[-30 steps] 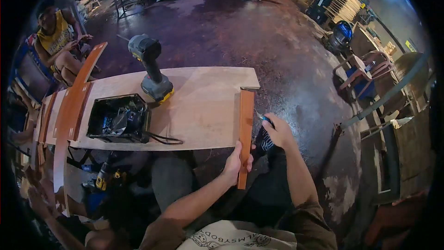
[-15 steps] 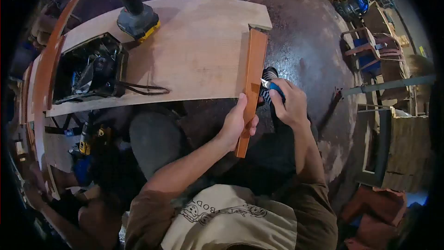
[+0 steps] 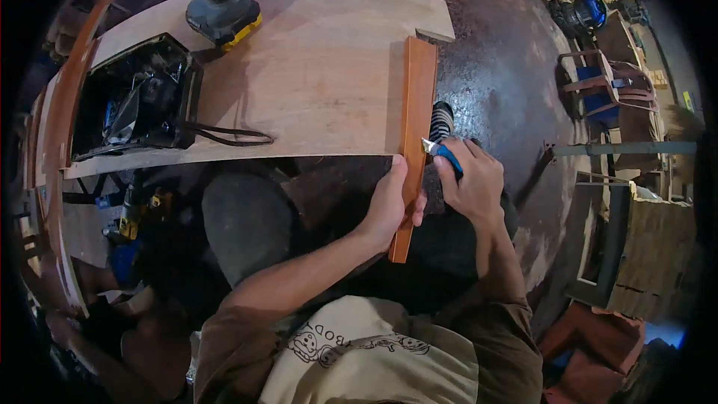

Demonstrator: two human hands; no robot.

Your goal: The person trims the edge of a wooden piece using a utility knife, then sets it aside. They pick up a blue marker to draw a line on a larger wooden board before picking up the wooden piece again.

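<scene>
My left hand [image 3: 393, 198] is wrapped round the lower part of a reddish-brown wooden strip [image 3: 419, 90], thumb on its near face and fingertips showing past the right edge. The strip's far end rests over the right end of a pale plywood board [image 3: 314, 67]; its near end sticks out toward my lap. In my right hand [image 3: 475, 179] is a blue-handled utility knife [image 3: 446, 155], gripped in closed fingers. Its blade points up and left, the tip right at the strip's right edge, just above my left hand.
On the board stand a cordless drill [image 3: 223, 15] and a black open case [image 3: 138, 97] with a dark strap. Long brown wooden strips [image 3: 71, 112] lie across its left end. Another person's arm [image 3: 93, 352] is at lower left. A chair [image 3: 609, 82] stands at right.
The knife has swung a little, its blade now lying more level and slightly lower at the strip's edge. The view has shifted slightly; my left hand keeps its hold.
</scene>
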